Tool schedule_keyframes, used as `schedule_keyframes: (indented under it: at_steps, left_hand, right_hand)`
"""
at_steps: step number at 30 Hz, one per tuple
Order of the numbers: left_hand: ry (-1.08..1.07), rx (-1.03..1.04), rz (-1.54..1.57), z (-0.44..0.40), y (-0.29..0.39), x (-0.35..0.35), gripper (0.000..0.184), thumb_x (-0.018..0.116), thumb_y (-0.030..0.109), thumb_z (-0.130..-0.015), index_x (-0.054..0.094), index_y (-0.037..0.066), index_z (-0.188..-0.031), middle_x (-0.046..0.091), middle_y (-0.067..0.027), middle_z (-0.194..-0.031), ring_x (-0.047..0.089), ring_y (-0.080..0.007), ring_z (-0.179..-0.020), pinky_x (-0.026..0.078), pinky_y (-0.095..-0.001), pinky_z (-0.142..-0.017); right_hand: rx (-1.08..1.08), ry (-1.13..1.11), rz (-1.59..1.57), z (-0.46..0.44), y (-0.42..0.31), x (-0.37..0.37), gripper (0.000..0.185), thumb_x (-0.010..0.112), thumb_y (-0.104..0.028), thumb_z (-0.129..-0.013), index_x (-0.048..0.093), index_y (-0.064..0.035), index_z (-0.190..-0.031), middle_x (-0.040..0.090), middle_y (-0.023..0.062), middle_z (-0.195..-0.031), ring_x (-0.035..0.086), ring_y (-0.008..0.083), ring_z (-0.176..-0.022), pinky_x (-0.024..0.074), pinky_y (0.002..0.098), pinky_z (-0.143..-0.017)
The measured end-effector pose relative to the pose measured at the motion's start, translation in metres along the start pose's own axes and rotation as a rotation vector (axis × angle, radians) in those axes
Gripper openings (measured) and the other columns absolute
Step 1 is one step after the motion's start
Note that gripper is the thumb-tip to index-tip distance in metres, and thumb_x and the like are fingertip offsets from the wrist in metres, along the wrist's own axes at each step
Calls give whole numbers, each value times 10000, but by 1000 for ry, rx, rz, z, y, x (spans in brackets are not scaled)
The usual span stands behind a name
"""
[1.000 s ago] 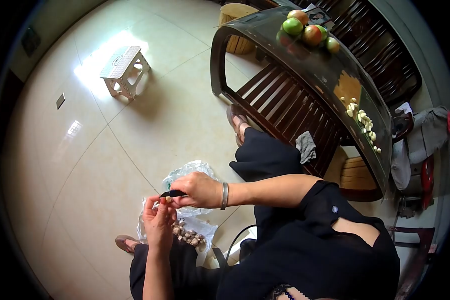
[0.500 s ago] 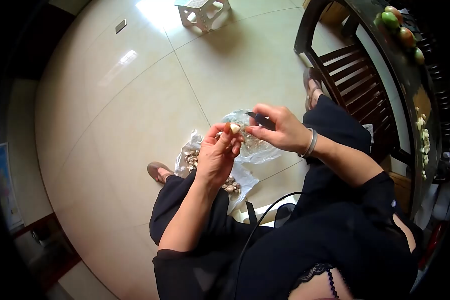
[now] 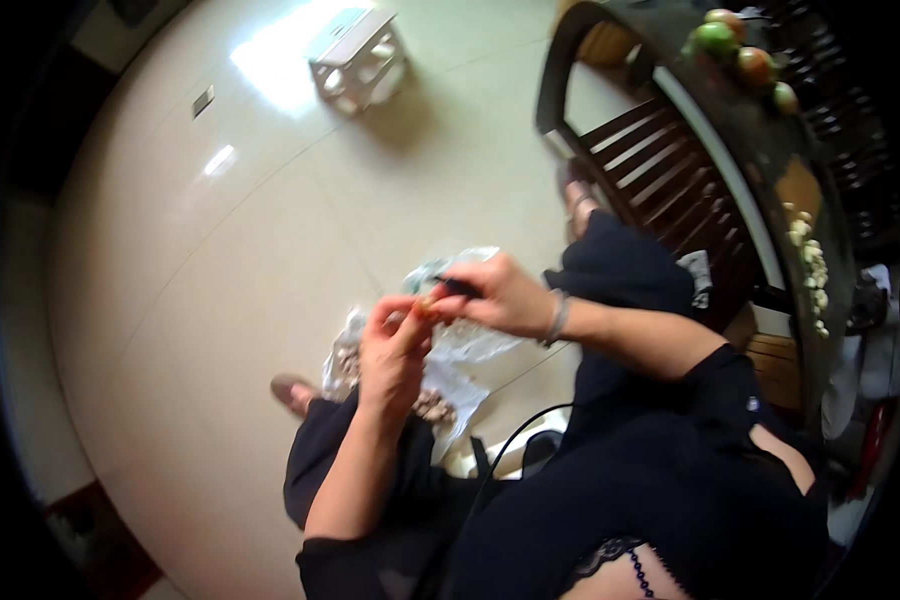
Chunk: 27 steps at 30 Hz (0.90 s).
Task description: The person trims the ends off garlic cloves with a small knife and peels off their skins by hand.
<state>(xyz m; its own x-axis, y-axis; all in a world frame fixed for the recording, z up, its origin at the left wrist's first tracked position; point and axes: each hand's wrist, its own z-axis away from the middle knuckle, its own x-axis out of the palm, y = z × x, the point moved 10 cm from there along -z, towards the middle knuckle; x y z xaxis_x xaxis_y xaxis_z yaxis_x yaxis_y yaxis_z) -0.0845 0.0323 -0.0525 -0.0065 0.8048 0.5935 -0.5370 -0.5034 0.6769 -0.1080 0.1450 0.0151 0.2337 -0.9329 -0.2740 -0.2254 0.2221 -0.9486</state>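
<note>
Clock: centred where the two hands meet.
Left hand (image 3: pixel 393 348): thumb and fingertips closed together, apparently pinching a small clove (image 3: pixel 427 302); blur hides its outline.
Right hand (image 3: pixel 498 295): fingers wrapped round a dark-handled tool (image 3: pixel 459 286), likely a knife; thumb side close against the clove, contact unclear.
Clove: at the dial's centre, above the plastic bags (image 3: pixel 482 346), between the hands.
Handling: judged light, firm, small; bare flesh probably slick, any skin papery and loose. Likely to bruise or nick rather than crush.
Hold: best by the plump sides between thumb and forefinger pads, one end left proud, fingertips out of the blade's line.
Brown heap (image 3: pixel 433 405): at 6 o'clock, apparently more cloves, on plastic.
Pale cloves (image 3: pixel 815 270): at 3 o'clock, strewn along the dark table (image 3: pixel 765 145).
Stool (image 3: pixel 358 62): between 11 and 12, well apart.
</note>
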Motion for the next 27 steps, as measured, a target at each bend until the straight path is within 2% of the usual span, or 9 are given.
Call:
schedule_keyframes:
  at_steps: [2, 6, 8, 14, 16, 18, 24, 26, 27]
  left_hand:
    - [18, 14, -20, -4, -4, -9, 128, 581, 100, -821, 523, 42, -920, 603, -66, -820, 492, -67, -628, 351, -167, -524]
    - [-6, 13, -51, -6, -1, -5, 118, 585, 101, -818, 523, 46, -902, 609, -71, -822, 520, -77, -650, 362, -165, -519]
    - [2, 13, -36, -3, -2, -6, 113, 591, 106, -813, 524, 57, -891, 606, -61, -809, 526, -83, -651, 372, -165, -522]
    - [33, 12, -45, -2, -5, -7, 129, 612, 114, -798, 525, 61, -878, 599, -51, -783, 519, -70, -628, 367, -161, -513]
    - [1, 17, -93, -2, -1, -5, 120, 607, 124, -804, 527, 75, -879, 596, -34, -768, 527, -65, -638, 383, -155, -533]
    - [-32, 20, -139, -2, 2, 1, 110, 601, 134, -809, 530, 89, -880, 592, -17, -754, 535, -60, -647, 400, -150, -553]
    - [-20, 78, -216, -1, 8, 2, 106, 599, 119, -812, 534, 67, -877, 595, -31, -741, 465, -33, -557, 319, -149, -465]
    - [-20, 182, -257, 0, 16, 2, 121, 598, 74, -804, 535, 9, -885, 589, -55, -740, 429, -36, -519, 300, -157, -441]
    - [-17, 181, -257, 1, 16, 2, 121, 598, 74, -804, 535, 9, -885, 589, -55, -740, 429, -36, -519, 300, -157, -441]
  right_hand:
    - [-7, -61, 55, 2, 7, 6, 147, 603, -117, -770, 587, -3, -863, 603, 133, -665, 619, 230, -615, 473, 281, -566]
    - [-99, -80, 183, 3, 0, 7, 112, 601, -123, -760, 559, -21, -778, 559, 151, -628, 559, 309, -573, 444, 331, -524]
    - [-132, -70, 212, 5, -4, 10, 116, 616, -116, -724, 546, -35, -767, 550, 140, -621, 557, 302, -575, 435, 344, -516]
    - [-101, -75, 293, 5, -6, 8, 129, 605, -137, -735, 550, -25, -764, 560, 140, -619, 564, 299, -578, 443, 341, -531]
    - [35, -88, 163, 3, 2, 6, 138, 593, -147, -756, 570, -12, -768, 577, 147, -622, 580, 287, -587, 451, 323, -545]
    - [50, -69, 96, 2, 7, 5, 141, 588, -149, -765, 580, -8, -772, 585, 147, -625, 588, 278, -590, 455, 314, -552]
    - [73, -71, 70, 2, 12, 8, 138, 572, -145, -764, 595, -9, -771, 603, 142, -645, 594, 274, -600, 461, 312, -567]
    - [79, -54, 35, 2, 12, 7, 146, 575, -157, -747, 591, -12, -747, 598, 146, -637, 586, 287, -598, 460, 324, -562]
    - [135, -76, 5, 2, 11, 6, 135, 566, -140, -767, 597, -9, -763, 613, 110, -640, 592, 227, -587, 459, 292, -566]
